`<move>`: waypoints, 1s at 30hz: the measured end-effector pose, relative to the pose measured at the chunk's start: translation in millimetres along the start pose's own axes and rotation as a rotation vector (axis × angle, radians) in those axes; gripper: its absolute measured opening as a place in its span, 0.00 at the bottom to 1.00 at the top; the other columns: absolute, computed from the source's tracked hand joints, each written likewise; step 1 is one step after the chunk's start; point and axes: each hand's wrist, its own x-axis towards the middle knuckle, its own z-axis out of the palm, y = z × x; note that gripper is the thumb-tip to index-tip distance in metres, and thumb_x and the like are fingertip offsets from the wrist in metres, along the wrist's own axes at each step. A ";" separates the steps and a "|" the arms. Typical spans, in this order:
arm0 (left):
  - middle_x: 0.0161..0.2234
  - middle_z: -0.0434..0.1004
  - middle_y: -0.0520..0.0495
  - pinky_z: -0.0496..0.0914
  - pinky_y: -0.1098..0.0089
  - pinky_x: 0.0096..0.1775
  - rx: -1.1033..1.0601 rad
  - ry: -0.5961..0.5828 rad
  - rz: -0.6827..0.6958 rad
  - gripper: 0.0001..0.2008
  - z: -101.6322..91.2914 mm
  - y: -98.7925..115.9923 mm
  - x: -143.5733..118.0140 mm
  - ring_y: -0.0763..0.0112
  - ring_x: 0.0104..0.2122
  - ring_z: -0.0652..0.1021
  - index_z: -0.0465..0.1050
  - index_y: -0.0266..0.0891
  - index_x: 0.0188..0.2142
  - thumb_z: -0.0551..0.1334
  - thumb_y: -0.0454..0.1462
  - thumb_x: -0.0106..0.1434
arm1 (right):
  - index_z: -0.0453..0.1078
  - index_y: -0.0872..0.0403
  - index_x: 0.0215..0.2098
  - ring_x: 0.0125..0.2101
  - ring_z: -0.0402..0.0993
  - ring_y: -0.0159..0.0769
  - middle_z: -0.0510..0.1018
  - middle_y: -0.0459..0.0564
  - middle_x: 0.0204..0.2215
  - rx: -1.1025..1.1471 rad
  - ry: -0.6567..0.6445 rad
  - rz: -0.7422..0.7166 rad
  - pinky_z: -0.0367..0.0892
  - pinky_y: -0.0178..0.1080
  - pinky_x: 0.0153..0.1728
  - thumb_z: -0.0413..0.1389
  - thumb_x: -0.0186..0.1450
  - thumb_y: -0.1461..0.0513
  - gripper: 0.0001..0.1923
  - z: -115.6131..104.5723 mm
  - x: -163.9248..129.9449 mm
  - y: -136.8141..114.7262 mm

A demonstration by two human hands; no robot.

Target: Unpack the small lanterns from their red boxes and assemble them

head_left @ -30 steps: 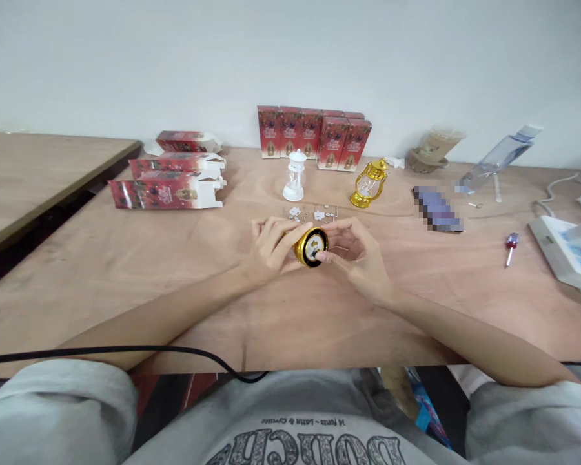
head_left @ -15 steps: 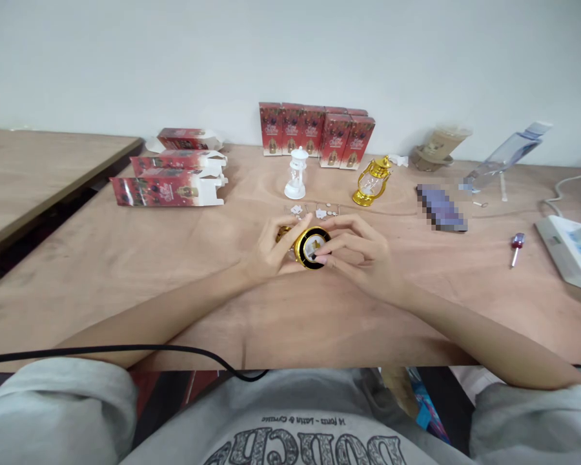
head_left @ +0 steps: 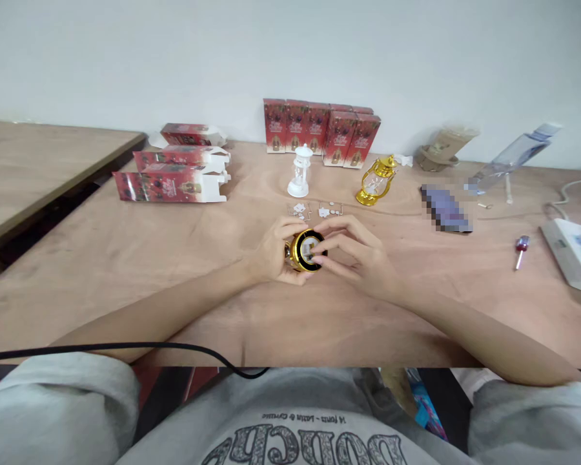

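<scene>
At mid-bench, the left hand (head_left: 274, 255) gripped the gold lantern base (head_left: 304, 250), closed around its side. The right hand (head_left: 356, 255) pinched its fingertips at the base's underside face, apparently working a small fitting there; any next move called for steady, fine pressure.

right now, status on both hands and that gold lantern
Left hand grips gold lantern, base toward camera. Right hand fingertips on its base. Small white parts just beyond, apart from the hands.
</scene>
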 end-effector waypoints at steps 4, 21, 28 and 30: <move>0.41 0.67 0.43 0.72 0.61 0.35 -0.039 0.030 0.010 0.34 2.4 -0.3 -1.0 0.62 0.38 0.73 0.55 0.43 0.56 0.60 0.54 0.56 | 0.70 0.52 0.37 0.44 0.71 0.35 0.69 0.53 0.43 -0.011 0.024 -0.051 0.73 0.43 0.44 0.55 0.64 0.66 0.05 1.1 -1.8 0.1; 0.40 0.70 0.44 0.65 0.64 0.31 0.155 0.042 0.102 0.37 3.7 -2.8 -4.7 0.65 0.33 0.73 0.49 0.43 0.60 0.55 0.58 0.58 | 0.69 0.51 0.37 0.41 0.71 0.34 0.70 0.51 0.40 -0.161 0.076 -0.178 0.72 0.41 0.40 0.56 0.63 0.66 0.05 0.8 -6.1 -3.3; 0.40 0.71 0.45 0.64 0.65 0.31 0.216 0.068 0.125 0.37 3.2 -1.2 -4.2 0.67 0.32 0.73 0.51 0.41 0.59 0.53 0.60 0.59 | 0.68 0.53 0.39 0.40 0.71 0.33 0.68 0.52 0.40 -0.159 0.090 -0.164 0.74 0.37 0.36 0.55 0.63 0.68 0.07 3.0 -10.6 -5.1; 0.39 0.71 0.45 0.64 0.65 0.31 0.244 0.071 0.135 0.37 3.6 -1.0 -4.2 0.68 0.32 0.73 0.50 0.41 0.59 0.53 0.60 0.59 | 0.68 0.53 0.39 0.40 0.71 0.32 0.69 0.53 0.39 -0.173 0.105 -0.180 0.74 0.36 0.37 0.55 0.63 0.68 0.07 3.6 -10.9 -4.7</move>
